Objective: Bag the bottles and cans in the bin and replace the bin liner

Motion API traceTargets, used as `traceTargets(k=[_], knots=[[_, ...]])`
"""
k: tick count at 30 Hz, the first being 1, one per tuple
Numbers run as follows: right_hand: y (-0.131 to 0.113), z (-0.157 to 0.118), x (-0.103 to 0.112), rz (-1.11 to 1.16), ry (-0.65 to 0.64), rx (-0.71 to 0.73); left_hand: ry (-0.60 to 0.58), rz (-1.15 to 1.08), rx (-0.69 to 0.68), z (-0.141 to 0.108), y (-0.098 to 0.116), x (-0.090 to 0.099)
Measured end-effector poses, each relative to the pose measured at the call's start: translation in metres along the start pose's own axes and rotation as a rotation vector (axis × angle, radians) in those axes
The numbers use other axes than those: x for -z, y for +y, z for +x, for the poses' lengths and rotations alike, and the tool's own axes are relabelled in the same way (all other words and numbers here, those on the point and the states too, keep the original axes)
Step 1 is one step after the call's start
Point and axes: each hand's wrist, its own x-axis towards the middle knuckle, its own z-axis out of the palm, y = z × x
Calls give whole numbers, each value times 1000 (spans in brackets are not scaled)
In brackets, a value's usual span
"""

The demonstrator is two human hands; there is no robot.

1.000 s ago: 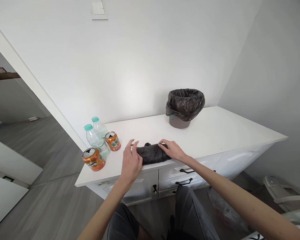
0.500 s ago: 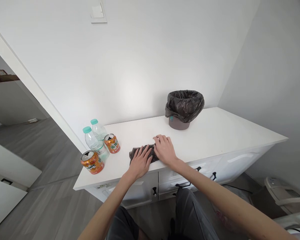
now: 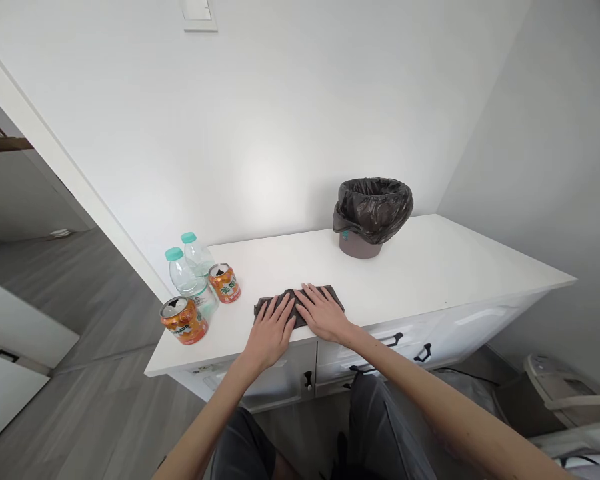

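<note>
A folded dark plastic bag point(image 3: 293, 313) lies flat along the front of the white cabinet top. Pressing on its left part is my left hand point(image 3: 271, 330), palm down with the fingers spread. My right hand point(image 3: 323, 312) rests flat on the right part, its fingers stretched out and apart. Parts of the bag are hidden beneath both palms. Neither hand grips anything.
Two orange cans point(image 3: 184, 321) and two clear bottles point(image 3: 180, 273) with teal caps stand at the left end. Toward the back right is a bin point(image 3: 360, 248) lined with a black bag point(image 3: 375, 217). Drawer handles point(image 3: 423, 353) stick out below the front edge.
My right hand has come down flat and its fingers have straightened. More of the bag shows spread out to the right. My left hand stays on the left part.
</note>
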Motion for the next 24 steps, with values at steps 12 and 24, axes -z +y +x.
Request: traceTargets(k=[12,24], knots=[[-46,-20,-10,-29,163,-38,28,-191,-3,-28,-36,37],[-43,-17,-6,39,95,-192,278,-245,253,-29,-27,34]])
